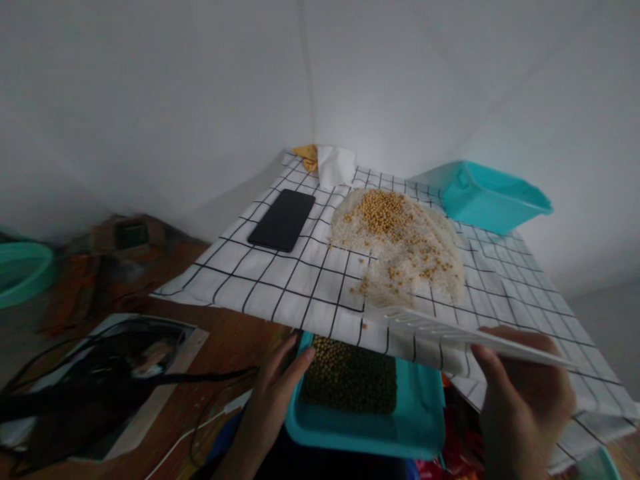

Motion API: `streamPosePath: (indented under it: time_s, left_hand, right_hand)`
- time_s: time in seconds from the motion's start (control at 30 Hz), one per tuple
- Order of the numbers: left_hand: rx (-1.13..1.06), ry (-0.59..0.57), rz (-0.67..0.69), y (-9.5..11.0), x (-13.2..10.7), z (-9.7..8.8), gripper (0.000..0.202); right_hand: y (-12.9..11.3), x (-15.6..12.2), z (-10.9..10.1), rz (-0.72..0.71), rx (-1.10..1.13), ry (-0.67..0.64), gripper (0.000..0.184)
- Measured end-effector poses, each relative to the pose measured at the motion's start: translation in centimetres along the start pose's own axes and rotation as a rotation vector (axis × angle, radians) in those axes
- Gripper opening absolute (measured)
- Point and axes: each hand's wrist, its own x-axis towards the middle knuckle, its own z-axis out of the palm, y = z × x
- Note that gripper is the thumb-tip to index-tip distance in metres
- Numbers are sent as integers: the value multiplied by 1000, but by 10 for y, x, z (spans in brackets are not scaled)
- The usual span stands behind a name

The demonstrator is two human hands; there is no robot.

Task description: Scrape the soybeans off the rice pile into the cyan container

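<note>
My left hand [280,377] is closed on the left rim of a teal plastic basin [420,427], below the table's near edge. Inside the basin lie green mung beans [355,380] with yellow soybeans [327,357] along their left side. My right hand [525,393] grips a flat white plastic piece with slots [435,330], seen nearly edge-on; its exact kind is unclear. Its far end reaches the near side of a pile of white rice [390,280]. More soybeans [383,210] lie heaped on the rice and scattered through it.
A white tablecloth with black checks [300,287] covers the table. On it are a black phone [283,220], a white crumpled tissue [335,167] and a teal bin [493,197]. Dark cables [210,377] run at lower left. A green basin [25,273] stands far left.
</note>
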Motion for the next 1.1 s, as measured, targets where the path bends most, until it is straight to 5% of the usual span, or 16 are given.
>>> streamPosePath:
  time_s: [0.17, 0.33, 0.5, 0.73, 1.1]
  left_hand:
    - [36, -63, 27, 11, -5, 4, 58]
    - [43, 1, 17, 9, -4, 3, 63]
    - [17, -9, 48, 8, -5, 2, 52]
    - [16, -10, 52, 16, -9, 4, 45]
    - [28, -70, 52, 10, -3, 3, 60]
  right_hand:
    - [6, -3, -8, -1, 106, -46, 23]
    - [9, 3, 1, 86, 25, 132, 28]
    - [4, 17, 23, -3, -49, 227, 30]
    - [-4, 28, 38, -60, -131, 68, 33]
    - [-12, 22, 33, -18, 48, -32, 23]
